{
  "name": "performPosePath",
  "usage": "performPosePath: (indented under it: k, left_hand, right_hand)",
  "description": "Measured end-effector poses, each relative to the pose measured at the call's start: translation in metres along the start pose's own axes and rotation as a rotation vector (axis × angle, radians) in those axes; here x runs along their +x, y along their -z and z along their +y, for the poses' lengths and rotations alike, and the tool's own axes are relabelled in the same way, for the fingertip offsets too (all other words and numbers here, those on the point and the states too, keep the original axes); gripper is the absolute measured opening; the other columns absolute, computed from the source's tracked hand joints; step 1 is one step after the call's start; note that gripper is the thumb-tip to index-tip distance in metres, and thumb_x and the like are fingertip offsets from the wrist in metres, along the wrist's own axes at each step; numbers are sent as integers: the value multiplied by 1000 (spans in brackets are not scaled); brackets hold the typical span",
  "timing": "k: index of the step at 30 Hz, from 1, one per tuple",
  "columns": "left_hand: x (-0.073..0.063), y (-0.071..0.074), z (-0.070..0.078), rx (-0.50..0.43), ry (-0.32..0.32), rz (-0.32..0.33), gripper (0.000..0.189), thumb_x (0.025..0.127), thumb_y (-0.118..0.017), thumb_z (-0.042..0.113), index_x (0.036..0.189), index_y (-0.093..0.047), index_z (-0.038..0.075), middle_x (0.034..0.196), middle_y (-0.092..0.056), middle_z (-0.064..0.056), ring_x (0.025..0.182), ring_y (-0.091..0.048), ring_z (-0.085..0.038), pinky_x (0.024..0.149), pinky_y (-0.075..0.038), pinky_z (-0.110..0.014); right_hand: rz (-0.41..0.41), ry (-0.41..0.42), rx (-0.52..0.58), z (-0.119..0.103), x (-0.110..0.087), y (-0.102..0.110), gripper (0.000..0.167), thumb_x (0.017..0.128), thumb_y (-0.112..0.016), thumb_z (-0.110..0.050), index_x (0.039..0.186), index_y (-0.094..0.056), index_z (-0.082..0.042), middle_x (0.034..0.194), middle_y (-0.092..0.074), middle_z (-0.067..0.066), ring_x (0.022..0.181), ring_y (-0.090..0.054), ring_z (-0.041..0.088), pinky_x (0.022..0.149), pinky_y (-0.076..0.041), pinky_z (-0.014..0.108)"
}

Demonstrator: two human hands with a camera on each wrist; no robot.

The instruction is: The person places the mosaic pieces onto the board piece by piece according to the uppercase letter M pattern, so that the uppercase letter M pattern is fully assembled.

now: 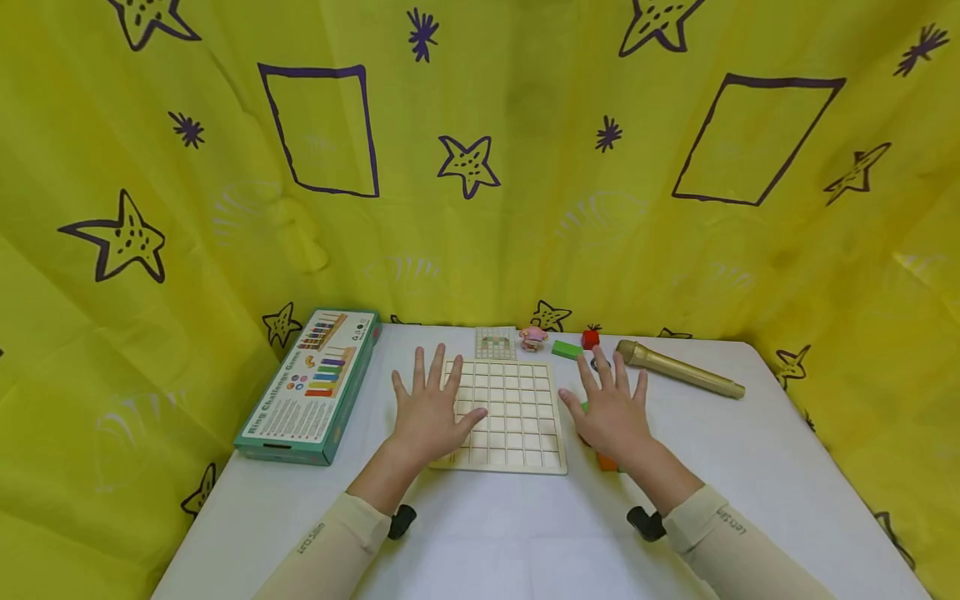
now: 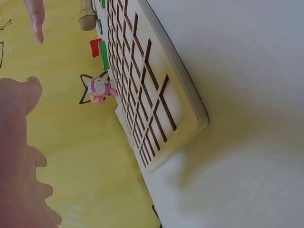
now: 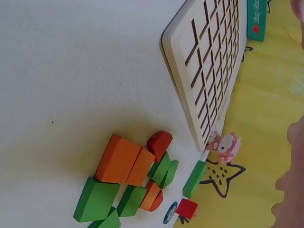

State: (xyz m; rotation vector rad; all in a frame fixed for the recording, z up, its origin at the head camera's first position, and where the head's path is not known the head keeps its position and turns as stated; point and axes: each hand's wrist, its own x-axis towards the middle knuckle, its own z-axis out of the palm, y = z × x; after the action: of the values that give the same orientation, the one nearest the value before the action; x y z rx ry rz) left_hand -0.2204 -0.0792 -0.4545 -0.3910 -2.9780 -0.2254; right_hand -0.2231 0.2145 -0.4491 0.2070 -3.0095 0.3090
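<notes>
My left hand (image 1: pixel 426 421) hovers with fingers spread over the left side of a pale wooden grid board (image 1: pixel 517 418), overlapping it in the head view. Spread in the same way, my right hand (image 1: pixel 615 417) hangs over a cluster of coloured blocks to the board's right. Neither hand holds anything. Mostly hidden under the right hand in the head view, the cluster shows in the right wrist view: an orange block (image 3: pixel 118 159), green blocks (image 3: pixel 96 199) and a red rounded block (image 3: pixel 159 145) lie close together. Bare slots show across the board in the left wrist view.
Behind the board lie a small pattern card (image 1: pixel 496 342), a pink figurine (image 1: pixel 534 337), a long green block (image 1: pixel 567 350) and a red block (image 1: pixel 590 338). A gold microphone (image 1: pixel 682 369) lies at the right. A Ring Challenge Game box (image 1: pixel 307 392) is at the left, before a yellow curtain (image 1: pixel 525 250).
</notes>
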Motion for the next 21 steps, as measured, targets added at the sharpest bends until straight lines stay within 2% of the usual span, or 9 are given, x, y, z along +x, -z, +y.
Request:
performPosePath:
  k: [3, 7, 9, 15, 21]
  left_hand:
    - [-1, -1, -1, -7, -1, -15, 93, 93, -49, 71, 163, -18, 17, 168, -1, -14, 152, 8, -43, 111, -5, -76]
    - [-6, -4, -6, -46, -13, -60, 94, 93, -53, 69, 161, -23, 11, 167, -8, -17, 151, 0, -45, 113, -13, -73]
    - [-9, -6, -9, -79, -19, -96, 95, 93, -56, 65, 160, -25, 7, 166, -13, -18, 151, -5, -46, 114, -18, -70]
    - [-19, -15, -20, -154, -11, -244, 95, 93, -63, 58, 155, -29, -5, 163, -21, -23, 149, -14, -47, 115, -27, -60]
    - [-28, -23, -25, -222, -12, -314, 94, 93, -66, 53, 151, -31, -12, 160, -27, -27, 148, -21, -46, 116, -30, -53]
  right_hand:
    - [17, -4, 12, 5, 2, 1, 73, 105, -46, -48, 160, -24, -6, 166, -9, 21, 150, -1, 47, 113, 10, 69]
    - [70, -25, 47, 19, 10, 4, 67, 104, -55, -36, 155, -33, 2, 158, -23, 29, 142, -21, 52, 113, -18, 69]
    - [78, -52, 78, 26, 14, 5, 64, 102, -58, -32, 151, -38, 5, 153, -29, 31, 138, -27, 53, 111, -28, 68]
    - [-16, -127, 184, 46, 19, 6, 52, 100, -64, -22, 137, -51, 12, 143, -40, 34, 129, -39, 54, 106, -38, 64]
    - [-130, -178, 240, 58, 21, -3, 46, 99, -64, -23, 128, -60, 13, 129, -53, 35, 112, -54, 49, 99, -45, 60]
